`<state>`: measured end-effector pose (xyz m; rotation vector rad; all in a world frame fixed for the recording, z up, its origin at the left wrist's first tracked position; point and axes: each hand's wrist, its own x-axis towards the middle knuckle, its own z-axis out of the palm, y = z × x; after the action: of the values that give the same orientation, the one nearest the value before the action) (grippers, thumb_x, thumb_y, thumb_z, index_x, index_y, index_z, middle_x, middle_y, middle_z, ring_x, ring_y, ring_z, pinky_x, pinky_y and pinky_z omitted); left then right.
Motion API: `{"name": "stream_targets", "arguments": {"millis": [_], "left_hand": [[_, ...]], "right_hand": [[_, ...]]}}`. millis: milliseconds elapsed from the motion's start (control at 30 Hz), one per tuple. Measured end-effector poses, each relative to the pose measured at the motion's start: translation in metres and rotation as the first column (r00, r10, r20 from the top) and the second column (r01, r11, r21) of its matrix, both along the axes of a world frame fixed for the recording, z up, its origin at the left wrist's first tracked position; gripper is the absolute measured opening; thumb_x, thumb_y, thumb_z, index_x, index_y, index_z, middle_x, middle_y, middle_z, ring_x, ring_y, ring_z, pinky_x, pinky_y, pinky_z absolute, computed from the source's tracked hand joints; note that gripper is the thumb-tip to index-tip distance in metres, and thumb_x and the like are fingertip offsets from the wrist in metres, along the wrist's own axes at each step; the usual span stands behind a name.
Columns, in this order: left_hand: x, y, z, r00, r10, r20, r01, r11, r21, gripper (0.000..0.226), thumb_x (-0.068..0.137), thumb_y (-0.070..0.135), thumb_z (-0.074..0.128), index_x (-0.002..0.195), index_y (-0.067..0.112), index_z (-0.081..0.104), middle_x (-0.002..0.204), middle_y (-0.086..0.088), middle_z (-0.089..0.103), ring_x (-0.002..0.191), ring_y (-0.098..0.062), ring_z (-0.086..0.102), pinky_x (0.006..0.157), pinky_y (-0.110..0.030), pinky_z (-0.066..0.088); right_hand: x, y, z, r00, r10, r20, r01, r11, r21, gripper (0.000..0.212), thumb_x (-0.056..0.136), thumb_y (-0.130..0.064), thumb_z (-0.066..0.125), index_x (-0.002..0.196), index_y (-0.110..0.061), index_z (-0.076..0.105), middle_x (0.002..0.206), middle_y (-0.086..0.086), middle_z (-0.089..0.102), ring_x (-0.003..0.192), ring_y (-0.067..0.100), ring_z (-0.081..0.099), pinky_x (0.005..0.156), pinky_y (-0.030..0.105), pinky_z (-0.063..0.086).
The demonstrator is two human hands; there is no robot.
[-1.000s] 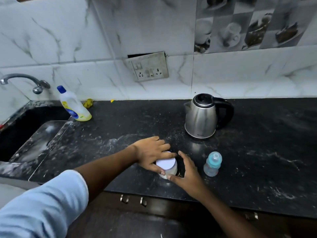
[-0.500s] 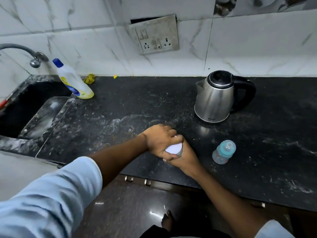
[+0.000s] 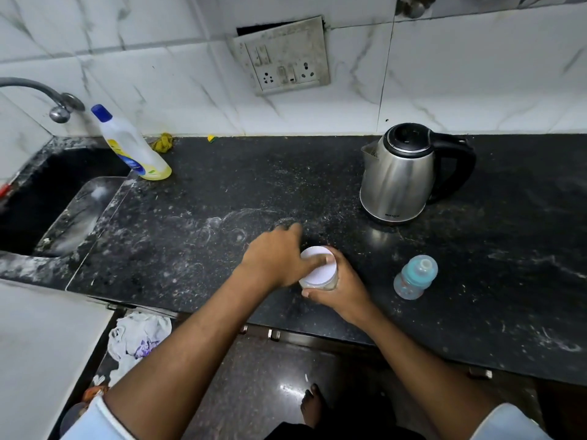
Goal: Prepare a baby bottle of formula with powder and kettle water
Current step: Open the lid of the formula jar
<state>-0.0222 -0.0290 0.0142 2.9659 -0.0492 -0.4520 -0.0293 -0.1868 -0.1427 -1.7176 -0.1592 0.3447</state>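
Item: formula preparation, early stage, on a black granite counter [image 3: 222, 192].

Powder jar [image 3: 318, 268]: standing near the counter's front edge, white lid on. The right hand [image 3: 341, 289] is wrapping around the jar's clear body; the left hand [image 3: 279, 260] is gripping the lid from the left side, thumb lying across the top. Judged: the lid is being twisted off, not yet free.

Baby bottle [image 3: 414, 277]: standing just right of the jar, apart from it, teal teat collar on, seemingly empty.

Electric kettle [image 3: 398, 173]: sitting toward the back edge, lid shut, untouched.

Outstanding, by appearance: opening the jar, uncapping the bottle, dosing powder, pouring water, closing, mixing.

Incidental: dish-soap bottle [image 3: 133, 147] by the sink [image 3: 47, 192] at the counter's left end.
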Motion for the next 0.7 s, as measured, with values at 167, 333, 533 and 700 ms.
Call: {"name": "stream_targets", "arguments": {"millis": [167,333,533,700], "left_hand": [[0.007,-0.013,-0.016,0.904,-0.374,-0.208,0.372,0.927,-0.051,0.078,0.083,0.026,0.084,0.151,0.029,0.047,0.136,-0.007,0.048,0.124,-0.035,0.055,0.106,-0.047,0.050],[0.005,-0.028,-0.001,0.982,-0.073,-0.176,0.096,0.988,0.125,0.085,0.089,0.080,0.060,0.130,0.006,0.058,0.126,-0.020,0.068,0.116,-0.042,0.068,0.089,-0.043,0.052],[0.013,-0.023,0.003,0.923,-0.240,-0.301,0.253,0.967,0.003,0.091,0.078,0.048,0.090,0.152,0.025,0.041,0.145,-0.005,0.046,0.134,-0.030,0.050,0.106,-0.046,0.052],[0.010,-0.030,-0.010,0.936,-0.225,-0.271,0.257,0.962,0.090,0.077,0.082,0.036,0.087,0.143,0.022,0.043,0.131,-0.013,0.058,0.123,-0.038,0.063,0.096,-0.045,0.056]], "right_hand": [[0.000,0.000,0.001,1.000,0.003,0.000,-0.003,1.000,0.016,0.094,0.058,-0.012,0.099,0.137,-0.026,0.050,0.129,-0.007,0.065,0.117,-0.001,0.063,0.096,0.020,0.052],[0.000,-0.001,0.002,1.000,0.010,-0.009,-0.009,0.999,0.043,0.093,0.058,-0.021,0.097,0.138,-0.037,0.053,0.132,-0.007,0.069,0.122,0.012,0.066,0.100,0.035,0.057],[0.002,-0.001,-0.008,0.999,0.034,0.013,-0.034,0.999,-0.015,0.102,0.058,-0.016,0.097,0.145,-0.034,0.046,0.141,-0.002,0.063,0.132,0.021,0.060,0.107,0.042,0.053],[0.002,0.000,-0.011,1.000,0.024,-0.013,-0.024,1.000,-0.007,0.104,0.055,-0.025,0.101,0.145,-0.027,0.047,0.137,-0.004,0.066,0.129,0.014,0.062,0.106,0.041,0.054]]}}
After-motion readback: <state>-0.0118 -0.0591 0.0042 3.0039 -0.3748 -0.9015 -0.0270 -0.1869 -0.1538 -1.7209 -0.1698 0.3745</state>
